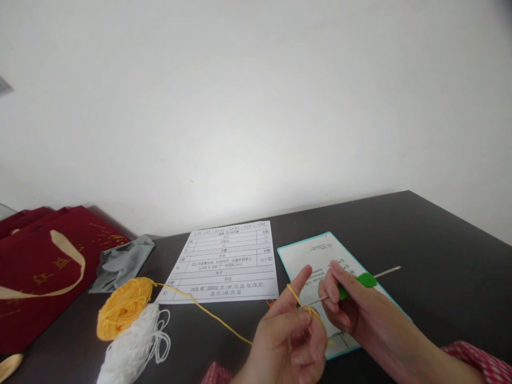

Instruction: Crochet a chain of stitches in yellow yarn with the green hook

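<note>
Yellow yarn (216,318) runs from a yellow ball (125,309) on the left of the table to my left hand (290,338). My left index finger points up with the strand over it, while thumb and other fingers pinch the yarn. My right hand (356,304) grips a crochet hook (387,272) by its green handle (366,280). The hook's thin metal tip meets the yarn at my left fingertips; whether it passes through a loop I cannot tell. White yarn (130,344) lies against the yellow ball.
A printed pattern sheet (224,266) lies behind my left hand. Under both hands is a turquoise-edged card (304,248). Dark red bags (36,256) and a grey plastic pouch (124,261) occupy the left. A wooden object (10,367) shows at lower left. A white wall (256,106) stands behind the table.
</note>
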A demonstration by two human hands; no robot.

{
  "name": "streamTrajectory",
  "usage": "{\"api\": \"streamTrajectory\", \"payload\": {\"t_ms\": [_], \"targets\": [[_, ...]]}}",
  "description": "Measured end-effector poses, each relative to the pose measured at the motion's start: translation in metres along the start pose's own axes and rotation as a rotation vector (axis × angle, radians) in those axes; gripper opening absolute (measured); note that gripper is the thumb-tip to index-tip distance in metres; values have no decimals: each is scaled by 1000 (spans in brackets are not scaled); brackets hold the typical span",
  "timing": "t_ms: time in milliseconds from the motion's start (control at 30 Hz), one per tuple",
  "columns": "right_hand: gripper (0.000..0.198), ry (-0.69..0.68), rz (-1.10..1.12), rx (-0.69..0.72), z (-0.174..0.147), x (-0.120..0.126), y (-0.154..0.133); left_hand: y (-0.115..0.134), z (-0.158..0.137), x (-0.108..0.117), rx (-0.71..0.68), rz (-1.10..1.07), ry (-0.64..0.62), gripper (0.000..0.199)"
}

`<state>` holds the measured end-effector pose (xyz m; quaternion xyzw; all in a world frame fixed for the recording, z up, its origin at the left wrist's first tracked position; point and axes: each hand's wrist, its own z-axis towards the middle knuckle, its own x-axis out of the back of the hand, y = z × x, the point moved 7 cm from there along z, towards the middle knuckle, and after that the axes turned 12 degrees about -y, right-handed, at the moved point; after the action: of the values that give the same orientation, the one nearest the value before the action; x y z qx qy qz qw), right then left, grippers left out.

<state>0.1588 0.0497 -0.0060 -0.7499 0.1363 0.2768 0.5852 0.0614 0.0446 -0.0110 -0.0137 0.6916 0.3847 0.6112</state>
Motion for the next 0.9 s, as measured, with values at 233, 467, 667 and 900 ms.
{"api": "streamTrajectory", "payload": {"t_ms": [233,467,667,900], "targets": [[54,7,-54,48,0,-1,-4,1,0,0,-12,-10,-30,60],[56,27,-356,259,-15,-4,-19,-1,-1,-1,28,-17,2,62],[58,10,-329,201,-11,-5,-25,-2,0,-2,47,9,-18,73],[63,-81,-417,156,-9,-2,-36,-14,1,0,118,26,-60,82]]}}
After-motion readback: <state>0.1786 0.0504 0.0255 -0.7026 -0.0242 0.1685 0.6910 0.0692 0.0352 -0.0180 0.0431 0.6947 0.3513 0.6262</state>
